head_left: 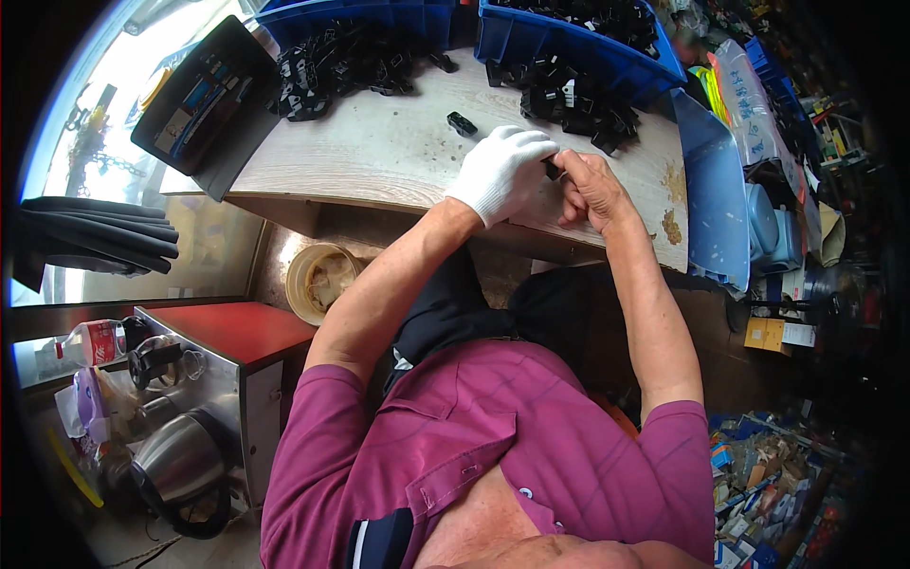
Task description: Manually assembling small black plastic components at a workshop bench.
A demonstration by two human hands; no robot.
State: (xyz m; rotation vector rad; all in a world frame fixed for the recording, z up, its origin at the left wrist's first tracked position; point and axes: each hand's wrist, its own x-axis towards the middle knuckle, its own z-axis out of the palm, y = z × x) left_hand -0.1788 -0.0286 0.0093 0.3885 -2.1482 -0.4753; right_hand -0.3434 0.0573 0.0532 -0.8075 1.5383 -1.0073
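Camera on my head, looking down

It faces steeply down over my chest at the wooden table [379, 152] edge, close in; the fisheye bends everything toward the rim.

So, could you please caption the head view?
Gloved left hand and bare right hand grip a small black part over a wooden table.

Two blue bins [569, 43] at the bench's far edge, two heaps of black plastic clips [346, 66], one loose clip [462, 122], one glove [500, 171].
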